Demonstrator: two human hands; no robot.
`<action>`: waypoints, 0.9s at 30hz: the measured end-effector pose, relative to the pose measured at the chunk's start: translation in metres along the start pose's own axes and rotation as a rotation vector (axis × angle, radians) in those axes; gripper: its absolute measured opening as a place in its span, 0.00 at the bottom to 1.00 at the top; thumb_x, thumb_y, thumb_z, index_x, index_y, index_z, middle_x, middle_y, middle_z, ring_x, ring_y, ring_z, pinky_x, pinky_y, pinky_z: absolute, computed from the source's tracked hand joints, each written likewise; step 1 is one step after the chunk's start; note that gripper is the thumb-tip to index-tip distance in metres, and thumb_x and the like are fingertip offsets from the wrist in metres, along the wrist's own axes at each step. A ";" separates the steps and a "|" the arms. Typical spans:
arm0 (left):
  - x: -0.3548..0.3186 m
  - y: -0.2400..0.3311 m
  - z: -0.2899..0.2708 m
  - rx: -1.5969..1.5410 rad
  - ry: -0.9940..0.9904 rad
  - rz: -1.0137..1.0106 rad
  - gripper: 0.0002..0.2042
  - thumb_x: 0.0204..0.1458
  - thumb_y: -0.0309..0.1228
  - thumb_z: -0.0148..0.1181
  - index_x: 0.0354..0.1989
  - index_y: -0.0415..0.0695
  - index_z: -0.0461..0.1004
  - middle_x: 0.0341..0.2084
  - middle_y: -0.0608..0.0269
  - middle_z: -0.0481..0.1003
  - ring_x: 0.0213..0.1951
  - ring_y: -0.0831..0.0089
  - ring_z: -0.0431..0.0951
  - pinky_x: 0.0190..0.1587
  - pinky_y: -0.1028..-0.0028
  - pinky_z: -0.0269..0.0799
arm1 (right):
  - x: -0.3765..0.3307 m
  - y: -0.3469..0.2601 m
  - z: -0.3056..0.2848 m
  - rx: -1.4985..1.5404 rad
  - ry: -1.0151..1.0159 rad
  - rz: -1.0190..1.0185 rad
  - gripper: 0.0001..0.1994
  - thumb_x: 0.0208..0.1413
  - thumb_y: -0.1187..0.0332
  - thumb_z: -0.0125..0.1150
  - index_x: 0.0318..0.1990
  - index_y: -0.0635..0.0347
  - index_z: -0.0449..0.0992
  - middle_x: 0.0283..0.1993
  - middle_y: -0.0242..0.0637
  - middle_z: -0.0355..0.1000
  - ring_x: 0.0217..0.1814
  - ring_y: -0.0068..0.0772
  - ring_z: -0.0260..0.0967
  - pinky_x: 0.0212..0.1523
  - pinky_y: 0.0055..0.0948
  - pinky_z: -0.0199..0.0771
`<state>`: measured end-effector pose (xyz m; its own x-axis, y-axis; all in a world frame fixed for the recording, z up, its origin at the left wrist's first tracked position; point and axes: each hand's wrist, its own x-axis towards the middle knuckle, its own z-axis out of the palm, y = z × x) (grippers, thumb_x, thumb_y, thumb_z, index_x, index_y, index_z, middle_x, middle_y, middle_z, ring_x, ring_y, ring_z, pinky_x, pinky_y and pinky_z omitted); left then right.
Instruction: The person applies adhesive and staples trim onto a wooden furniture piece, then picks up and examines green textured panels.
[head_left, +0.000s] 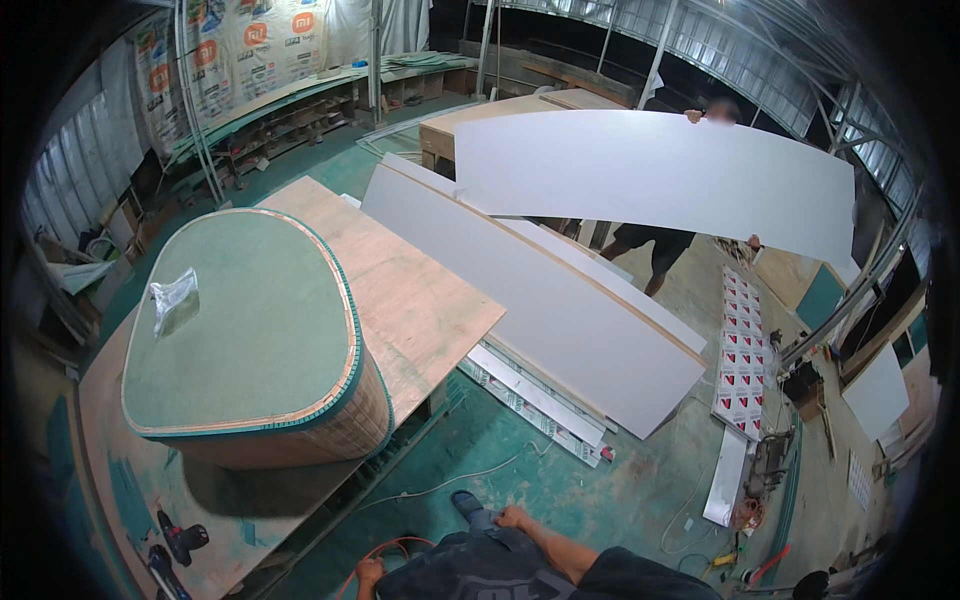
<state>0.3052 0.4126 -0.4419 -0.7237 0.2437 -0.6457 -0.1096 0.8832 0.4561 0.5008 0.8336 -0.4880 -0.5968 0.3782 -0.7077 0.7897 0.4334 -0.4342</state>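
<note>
My left hand (pixel 370 572) hangs low beside my dark shirt, its fingers curled, and an orange cord (pixel 405 541) loops right next to it. Whether the hand grips that cord is too small to tell. My right hand (pixel 511 517) is closed in front of my body, near the shirt's hem; what it holds, if anything, is hidden. To my left, a large rounded box form (pixel 240 320) with a green top and ribbed wooden side stands on a plywood-topped table (pixel 400 300). Crumpled clear plastic (pixel 175 297) lies on the form.
Another person holds up a long white curved panel (pixel 650 175) at the far right. Large white boards (pixel 540 290) lean in a stack ahead. Two power drills (pixel 181 537) lie at the table's near left. A white cord (pixel 455 480) crosses the green-dusted floor. A printed board (pixel 740 350) lies at right.
</note>
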 end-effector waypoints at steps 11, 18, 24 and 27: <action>0.040 0.011 0.009 -0.255 -0.059 -0.152 0.19 0.57 0.40 0.59 0.22 0.36 0.79 0.17 0.55 0.79 0.20 0.64 0.80 0.27 0.64 0.76 | -0.017 0.005 -0.003 0.055 0.011 0.038 0.18 0.50 0.50 0.66 0.39 0.54 0.85 0.38 0.46 0.81 0.42 0.51 0.78 0.44 0.47 0.76; 0.031 0.032 0.003 -0.217 -0.080 -0.136 0.19 0.57 0.40 0.61 0.22 0.36 0.82 0.18 0.55 0.81 0.22 0.67 0.82 0.30 0.66 0.78 | -0.029 0.012 -0.001 0.105 0.032 0.023 0.18 0.51 0.50 0.66 0.39 0.53 0.85 0.39 0.46 0.81 0.43 0.52 0.78 0.45 0.47 0.76; 0.017 0.047 -0.005 0.111 -0.162 -0.102 0.21 0.59 0.48 0.54 0.23 0.47 0.85 0.21 0.63 0.82 0.31 0.71 0.83 0.42 0.68 0.76 | -0.024 0.031 0.013 -0.035 0.110 -0.030 0.17 0.52 0.49 0.64 0.41 0.50 0.86 0.40 0.44 0.82 0.44 0.50 0.78 0.46 0.45 0.76; 0.020 0.054 -0.001 0.185 -0.184 -0.093 0.17 0.58 0.46 0.55 0.27 0.51 0.85 0.24 0.64 0.82 0.34 0.68 0.83 0.42 0.63 0.76 | -0.025 0.046 0.020 0.023 0.061 0.047 0.17 0.52 0.50 0.63 0.41 0.49 0.86 0.41 0.43 0.82 0.45 0.49 0.79 0.47 0.44 0.77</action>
<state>0.2842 0.4653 -0.4296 -0.5782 0.2124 -0.7878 -0.0310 0.9591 0.2813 0.5543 0.8279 -0.5014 -0.5662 0.4469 -0.6925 0.8195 0.3952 -0.4150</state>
